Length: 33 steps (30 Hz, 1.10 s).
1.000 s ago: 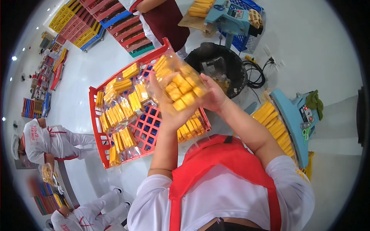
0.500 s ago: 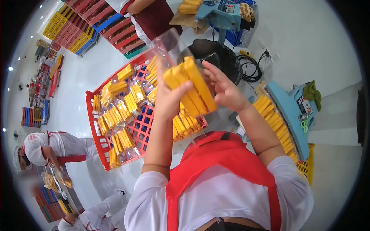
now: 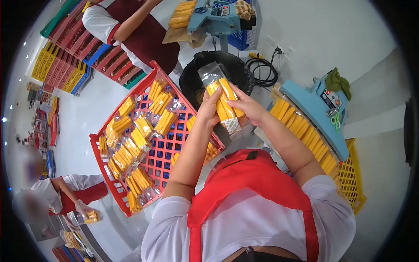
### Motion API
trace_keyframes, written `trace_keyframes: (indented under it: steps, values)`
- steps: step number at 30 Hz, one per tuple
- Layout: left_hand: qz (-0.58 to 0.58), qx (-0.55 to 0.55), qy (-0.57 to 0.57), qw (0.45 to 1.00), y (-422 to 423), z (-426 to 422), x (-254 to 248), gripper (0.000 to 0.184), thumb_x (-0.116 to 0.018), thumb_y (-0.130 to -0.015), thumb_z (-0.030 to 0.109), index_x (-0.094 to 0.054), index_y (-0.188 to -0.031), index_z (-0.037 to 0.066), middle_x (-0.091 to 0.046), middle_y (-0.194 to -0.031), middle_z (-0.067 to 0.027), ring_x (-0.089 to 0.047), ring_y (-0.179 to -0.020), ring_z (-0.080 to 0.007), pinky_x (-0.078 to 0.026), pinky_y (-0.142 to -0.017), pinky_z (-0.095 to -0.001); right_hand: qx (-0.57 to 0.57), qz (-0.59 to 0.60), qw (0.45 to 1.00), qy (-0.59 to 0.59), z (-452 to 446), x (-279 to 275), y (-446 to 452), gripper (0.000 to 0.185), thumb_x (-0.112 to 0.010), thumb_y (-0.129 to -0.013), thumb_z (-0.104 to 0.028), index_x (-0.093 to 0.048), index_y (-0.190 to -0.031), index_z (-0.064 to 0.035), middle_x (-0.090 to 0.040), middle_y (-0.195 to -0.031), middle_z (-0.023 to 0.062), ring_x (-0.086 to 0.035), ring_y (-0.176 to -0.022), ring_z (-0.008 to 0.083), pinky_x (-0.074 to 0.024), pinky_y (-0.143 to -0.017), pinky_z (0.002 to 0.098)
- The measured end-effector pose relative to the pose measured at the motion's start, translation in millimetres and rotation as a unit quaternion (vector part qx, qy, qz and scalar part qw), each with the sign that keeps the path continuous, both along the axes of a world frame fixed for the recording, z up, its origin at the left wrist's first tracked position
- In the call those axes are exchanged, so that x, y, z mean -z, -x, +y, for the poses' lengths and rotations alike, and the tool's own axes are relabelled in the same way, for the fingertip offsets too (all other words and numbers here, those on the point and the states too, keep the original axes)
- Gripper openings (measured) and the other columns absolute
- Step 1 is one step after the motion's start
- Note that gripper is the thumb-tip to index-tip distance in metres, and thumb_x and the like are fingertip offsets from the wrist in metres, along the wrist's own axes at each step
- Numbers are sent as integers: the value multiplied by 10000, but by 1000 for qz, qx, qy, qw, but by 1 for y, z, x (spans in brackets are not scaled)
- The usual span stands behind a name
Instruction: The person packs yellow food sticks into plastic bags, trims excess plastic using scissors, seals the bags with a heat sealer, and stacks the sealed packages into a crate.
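Observation:
A clear plastic bag of yellow sticks [image 3: 223, 102] is between my two hands, its loose end pointing up and away from me. A white label with green print [image 3: 232, 125] shows on its near end. My left hand [image 3: 208, 108] grips the bag's left side with the thumb on top. On the other side, my right hand [image 3: 249, 107] is closed on the bag, its thumb lying across the sticks. Left of my hands, the red crate [image 3: 169, 148] carries many similar bags of yellow sticks [image 3: 139, 139].
Behind the bag stands a black-lined bin [image 3: 190, 72]. A blue sealing machine [image 3: 312, 118] is on the right, beside a row of yellow sticks [image 3: 305, 133] and a yellow crate [image 3: 354, 179]. Another blue machine [image 3: 218, 22] stands farther back. Co-workers stand at the upper left and lower left.
The bag has turned in my hands, and its labelled end now shows. My right hand has closed onto it. The whole view has shifted, with the crate appearing lower and farther left.

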State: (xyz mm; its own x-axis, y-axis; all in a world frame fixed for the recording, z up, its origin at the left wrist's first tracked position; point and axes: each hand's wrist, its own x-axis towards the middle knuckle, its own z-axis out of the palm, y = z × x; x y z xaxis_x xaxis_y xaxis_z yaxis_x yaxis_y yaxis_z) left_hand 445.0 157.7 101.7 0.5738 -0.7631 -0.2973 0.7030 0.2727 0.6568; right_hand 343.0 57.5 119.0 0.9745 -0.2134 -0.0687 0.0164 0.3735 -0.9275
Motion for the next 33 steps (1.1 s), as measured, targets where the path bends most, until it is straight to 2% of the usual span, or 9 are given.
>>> trace_keyframes:
  steps: [3, 6, 10, 15, 17, 21, 25, 27, 33]
  values:
    - [116, 82, -10, 990, -11, -4, 24, 322, -466, -874, 203, -356, -1156, 91, -513, -1027, -121, -553, -906, -244, -490, -750, -417, -58, 70, 989, -112, -5, 0, 0, 638, -521, -830, -155, -158, -1348, -72, -385, -1254, 103, -399, -1134, 166, -372, -890, 300]
    - [40, 16, 25, 999, -17, 3, 10, 352, -463, -875, 202, -335, -1185, 96, -505, -1059, -109, -550, -925, -241, -481, -775, -407, 52, 120, 984, -123, 2, -5, 7, 615, -512, -845, -197, -172, -1342, -66, -387, -1253, 99, -411, -1130, 173, -383, -891, 310]
    - [-29, -26, 192, 981, -13, 24, -16, 477, -494, -858, 184, -264, -1272, 127, -438, -1177, -87, -479, -1050, -232, -425, -869, -380, -119, 64, 926, -353, 4, -11, 16, 560, -332, -861, -497, -345, -1264, -109, -470, -1195, 97, -483, -1072, 261, -410, -856, 440]
    - [-151, -7, 209, 966, -13, 26, -35, 592, -485, -858, 161, -147, -1342, 121, -344, -1279, -97, -393, -1144, -219, -352, -940, -360, -174, 9, 916, -362, 18, -26, 13, 489, -446, -861, -367, -353, -1261, -102, -466, -1200, 79, -497, -1048, 243, -418, -844, 450]
    - [-249, -76, 122, 958, -11, 25, -48, 604, -465, -864, 150, -108, -1348, 94, -293, -1315, -105, -331, -1193, -212, -284, -980, -330, -52, -50, 980, -184, 17, -41, 9, 494, -495, -853, -227, -316, -1288, -76, -422, -1245, 65, -461, -1089, 205, -385, -893, 395]
    - [-294, -50, 104, 949, 6, 31, -68, 672, -473, -833, 102, -50, -1356, 92, -259, -1323, -118, -285, -1216, -201, -244, -989, -303, 39, -143, 985, 88, 18, -46, -3, 556, -489, -851, -137, -221, -1330, -49, -352, -1296, 66, -370, -1164, 147, -307, -950, 263]
    - [-389, -112, 24, 914, 24, 32, -90, 552, -512, -810, 135, -223, -1274, 57, -417, -1176, -99, -454, -1064, -189, -382, -883, -311, 70, -123, 973, 181, 21, -50, -2, 555, -480, -860, -182, -216, -1335, -66, -392, -1259, 67, -398, -1131, 138, -327, -933, 277]
    - [-339, -118, 65, 931, 19, 36, -87, 583, -567, -771, 127, -246, -1252, 47, -449, -1134, -98, -481, -1031, -201, -399, -873, -316, -9, -70, 991, -110, 16, -54, 4, 520, -464, -867, -240, -256, -1320, -95, -443, -1203, 65, -451, -1072, 140, -381, -878, 298]
    - [-233, -19, 198, 952, 13, 48, -78, 603, -594, -758, 99, -269, -1264, 51, -436, -1191, -87, -466, -1067, -193, -374, -906, -322, -149, -82, 941, -292, 20, -54, 12, 422, -427, -879, -251, -322, -1268, -125, -476, -1166, 53, -521, -998, 172, -468, -747, 336]
